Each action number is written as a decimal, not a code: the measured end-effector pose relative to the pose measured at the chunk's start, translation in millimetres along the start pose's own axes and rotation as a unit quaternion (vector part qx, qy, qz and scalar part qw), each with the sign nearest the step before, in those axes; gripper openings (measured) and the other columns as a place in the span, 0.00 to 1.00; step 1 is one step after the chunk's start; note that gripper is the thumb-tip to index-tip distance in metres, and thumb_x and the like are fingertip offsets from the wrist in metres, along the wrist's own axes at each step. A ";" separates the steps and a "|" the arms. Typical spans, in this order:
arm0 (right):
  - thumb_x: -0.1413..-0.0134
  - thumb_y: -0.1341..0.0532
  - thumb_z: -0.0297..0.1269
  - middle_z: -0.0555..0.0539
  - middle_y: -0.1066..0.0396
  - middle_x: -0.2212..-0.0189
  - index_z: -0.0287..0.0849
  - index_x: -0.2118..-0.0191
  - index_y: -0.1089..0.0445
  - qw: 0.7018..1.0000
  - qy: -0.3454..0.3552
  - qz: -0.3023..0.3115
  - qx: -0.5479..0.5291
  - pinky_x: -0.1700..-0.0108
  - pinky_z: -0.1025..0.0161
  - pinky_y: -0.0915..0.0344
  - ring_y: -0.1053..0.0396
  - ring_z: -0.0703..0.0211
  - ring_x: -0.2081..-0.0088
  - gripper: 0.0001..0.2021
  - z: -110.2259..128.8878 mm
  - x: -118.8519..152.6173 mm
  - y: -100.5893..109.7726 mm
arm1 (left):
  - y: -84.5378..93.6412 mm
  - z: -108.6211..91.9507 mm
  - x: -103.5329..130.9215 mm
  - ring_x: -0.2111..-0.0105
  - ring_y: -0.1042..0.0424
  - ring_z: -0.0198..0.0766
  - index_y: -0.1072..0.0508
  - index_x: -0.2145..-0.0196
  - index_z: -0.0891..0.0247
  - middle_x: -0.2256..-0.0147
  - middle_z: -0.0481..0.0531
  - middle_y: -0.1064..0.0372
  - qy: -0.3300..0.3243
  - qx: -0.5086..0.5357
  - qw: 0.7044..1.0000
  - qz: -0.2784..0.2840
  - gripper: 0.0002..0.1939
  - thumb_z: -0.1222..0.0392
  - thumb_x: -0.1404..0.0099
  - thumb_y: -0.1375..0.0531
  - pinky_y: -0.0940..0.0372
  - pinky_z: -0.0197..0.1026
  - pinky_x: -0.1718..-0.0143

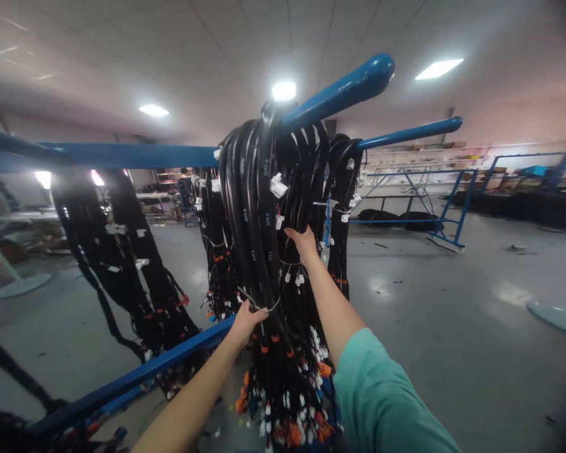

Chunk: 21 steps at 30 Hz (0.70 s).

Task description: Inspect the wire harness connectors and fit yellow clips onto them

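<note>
A thick bundle of black cable harnesses point(249, 207) hangs over a blue rack arm point(344, 91). White connectors point(278, 185) show on its upper part, and orange and white ones crowd its lower end. My left hand point(249, 319) is at the bundle's lower left, beside a thin pale tie point(271, 308), its fingers closed and partly hidden behind the cables. Higher up, my right hand point(304, 245) grips the bundle's right side, thumb across the front and other fingers out of sight.
More harnesses hang at the left point(122, 251) and behind on a second blue arm point(415, 133). A blue lower rail point(146, 371) crosses the left foreground. Blue frames point(462, 211) stand at the right; a fan base point(559, 316) is near the right edge.
</note>
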State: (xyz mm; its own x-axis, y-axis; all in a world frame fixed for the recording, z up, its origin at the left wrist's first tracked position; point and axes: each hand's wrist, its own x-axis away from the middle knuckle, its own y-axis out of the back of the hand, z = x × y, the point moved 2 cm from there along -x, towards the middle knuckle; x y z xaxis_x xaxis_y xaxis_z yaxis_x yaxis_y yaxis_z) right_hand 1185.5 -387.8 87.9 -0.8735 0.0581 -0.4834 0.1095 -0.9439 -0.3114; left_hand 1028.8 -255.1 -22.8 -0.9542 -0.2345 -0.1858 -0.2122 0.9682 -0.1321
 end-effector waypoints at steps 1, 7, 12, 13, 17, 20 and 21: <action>0.66 0.35 0.37 0.46 0.27 0.64 0.39 0.62 0.33 1.000 0.001 0.002 0.000 0.56 0.58 0.36 0.31 0.56 0.62 0.19 0.2 -2.6 1.1 | -0.5 1.9 -0.2 0.63 0.30 0.47 0.28 0.67 0.67 0.67 0.55 0.26 -0.011 -0.017 1.000 -0.008 0.23 0.57 0.63 0.34 0.38 0.46 0.57; 0.65 0.35 0.38 0.47 0.28 0.62 0.40 0.60 0.35 1.000 -0.006 0.022 -0.014 0.54 0.56 0.36 0.31 0.56 0.60 0.21 -4.8 -9.7 1.8 | 0.5 11.4 4.0 0.59 0.32 0.48 0.31 0.61 0.67 0.62 0.56 0.28 -0.027 -0.058 0.995 -0.076 0.27 0.53 0.60 0.34 0.40 0.45 0.53; 0.66 0.33 0.39 0.47 0.29 0.61 0.42 0.58 0.36 0.993 -0.013 0.108 -0.050 0.53 0.57 0.36 0.31 0.56 0.59 0.24 3.3 -7.7 6.8 | 18.8 -19.6 19.7 0.53 0.36 0.50 0.34 0.55 0.64 0.56 0.55 0.32 -0.018 -0.038 0.997 -0.060 0.32 0.58 0.61 0.34 0.42 0.46 0.51; 0.65 0.33 0.40 0.47 0.29 0.60 0.42 0.58 0.36 0.988 -0.022 0.141 -0.057 0.53 0.57 0.35 0.31 0.56 0.59 0.24 5.9 -8.5 9.4 | 23.9 -33.6 22.1 0.51 0.37 0.51 0.35 0.53 0.62 0.54 0.55 0.34 -0.043 -0.030 0.996 -0.073 0.34 0.58 0.60 0.35 0.42 0.46 0.51; 0.62 0.35 0.47 0.45 0.31 0.57 0.43 0.54 0.37 0.974 -0.061 0.216 -0.039 0.57 0.55 0.33 0.32 0.54 0.58 0.27 18.8 -32.3 26.5 | 26.5 -107.1 20.3 0.44 0.44 0.50 0.43 0.47 0.56 0.46 0.55 0.45 -0.240 -0.080 0.954 -0.157 0.35 0.52 0.53 0.36 0.47 0.50 0.46; 0.58 0.41 0.56 0.46 0.36 0.50 0.49 0.48 0.42 0.993 0.035 0.108 -0.026 0.56 0.53 0.34 0.35 0.53 0.51 0.30 50.4 -81.4 40.9 | 1.1 -155.6 4.4 0.42 0.50 0.54 0.49 0.43 0.56 0.41 0.58 0.56 -0.332 -0.218 0.901 -0.176 0.47 0.46 0.57 0.34 0.51 0.56 0.44; 0.56 0.44 0.58 0.46 0.38 0.48 0.51 0.47 0.44 0.993 0.089 0.076 -0.026 0.55 0.52 0.35 0.37 0.52 0.49 0.31 67.9 -101.4 42.3 | -9.1 -166.5 -2.3 0.41 0.53 0.55 0.51 0.42 0.56 0.40 0.58 0.58 -0.343 -0.262 0.885 -0.174 0.51 0.45 0.60 0.33 0.52 0.58 0.43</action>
State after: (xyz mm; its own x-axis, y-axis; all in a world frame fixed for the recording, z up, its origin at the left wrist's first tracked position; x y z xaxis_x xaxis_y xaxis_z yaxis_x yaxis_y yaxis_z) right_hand 1246.5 -455.7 179.3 -0.7482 -0.0222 -0.6632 0.2612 -0.9286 -0.2636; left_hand 997.8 -249.0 140.9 -0.4971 -0.3492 -0.7943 -0.7078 0.6927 0.1385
